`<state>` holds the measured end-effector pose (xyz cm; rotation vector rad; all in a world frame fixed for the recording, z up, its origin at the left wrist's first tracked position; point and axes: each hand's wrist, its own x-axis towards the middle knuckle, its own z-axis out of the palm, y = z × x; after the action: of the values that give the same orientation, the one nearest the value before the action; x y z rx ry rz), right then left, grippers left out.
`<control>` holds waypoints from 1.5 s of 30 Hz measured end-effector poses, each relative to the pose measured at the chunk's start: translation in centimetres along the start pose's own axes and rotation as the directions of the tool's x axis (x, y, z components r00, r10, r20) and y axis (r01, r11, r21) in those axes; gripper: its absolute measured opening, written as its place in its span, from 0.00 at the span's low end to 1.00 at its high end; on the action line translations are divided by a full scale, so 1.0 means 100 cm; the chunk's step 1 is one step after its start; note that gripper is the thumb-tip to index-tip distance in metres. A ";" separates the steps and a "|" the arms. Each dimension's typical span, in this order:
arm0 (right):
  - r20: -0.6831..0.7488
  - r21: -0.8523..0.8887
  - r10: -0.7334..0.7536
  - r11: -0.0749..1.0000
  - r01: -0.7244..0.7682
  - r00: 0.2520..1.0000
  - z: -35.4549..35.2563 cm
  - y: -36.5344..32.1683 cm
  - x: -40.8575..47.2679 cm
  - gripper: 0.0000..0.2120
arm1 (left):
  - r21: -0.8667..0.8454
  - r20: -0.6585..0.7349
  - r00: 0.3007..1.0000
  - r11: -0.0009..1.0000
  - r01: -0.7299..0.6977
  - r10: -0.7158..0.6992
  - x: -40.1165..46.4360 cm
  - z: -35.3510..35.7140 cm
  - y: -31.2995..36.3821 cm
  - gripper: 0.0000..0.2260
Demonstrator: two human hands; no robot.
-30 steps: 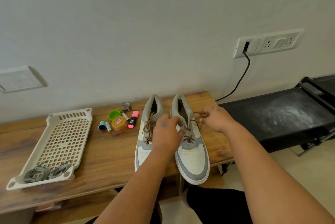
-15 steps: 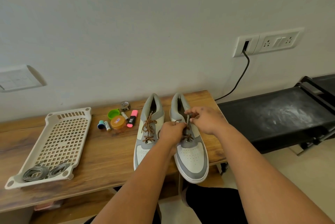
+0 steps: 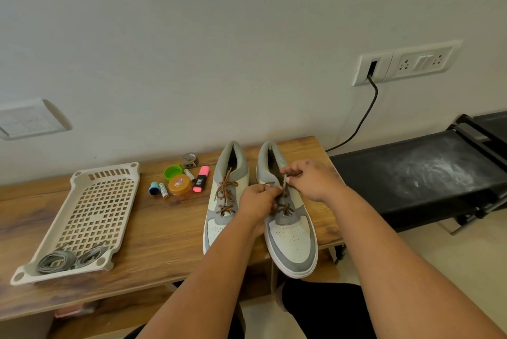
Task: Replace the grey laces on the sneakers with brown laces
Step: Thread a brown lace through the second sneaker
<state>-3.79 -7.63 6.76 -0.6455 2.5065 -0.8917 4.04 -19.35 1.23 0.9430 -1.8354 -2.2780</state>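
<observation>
Now both sneakers (image 3: 260, 201) at table's (image 3: 164, 229) right end, toes over front edge. Left hand (image 3: 258, 201) fingers and right hand (image 3: 312, 179) fingers pinch brown lace (image 3: 284, 203) ends on right sneaker, likely for tying. Grey laces (image 3: 70, 259) discarded in tray's (image 3: 82, 179) near corner.

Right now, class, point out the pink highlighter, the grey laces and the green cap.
pink highlighter (image 3: 201, 180): head view, on its black label band.
grey laces (image 3: 56, 261): head view, on the left coil in the tray.
green cap (image 3: 172, 172): head view, on its rim.
</observation>
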 end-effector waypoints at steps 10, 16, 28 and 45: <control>0.018 -0.028 -0.010 1.000 0.010 1.000 -0.001 -0.003 -0.002 0.16 | 0.198 -0.006 0.997 0.978 -0.069 0.072 -0.002 -0.004 -0.004 0.19; 0.033 0.012 -0.007 1.000 0.006 0.999 -0.003 0.000 -0.003 0.16 | 0.161 -0.087 0.996 0.987 0.022 -0.009 0.002 -0.003 -0.005 0.13; 0.039 -0.006 -0.009 1.000 0.009 0.999 -0.004 -0.001 -0.005 0.16 | -0.027 0.055 0.996 0.997 0.067 -0.066 -0.009 -0.010 0.007 0.09; 0.070 0.103 0.022 0.994 -0.029 0.997 -0.004 0.005 -0.003 0.18 | 0.772 0.364 0.779 0.302 -0.559 0.511 -0.010 -0.030 -0.011 0.03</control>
<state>-3.86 -6.94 6.76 -0.5988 2.3847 -0.9667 6.69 -21.15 0.33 0.1405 -2.7830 -0.8879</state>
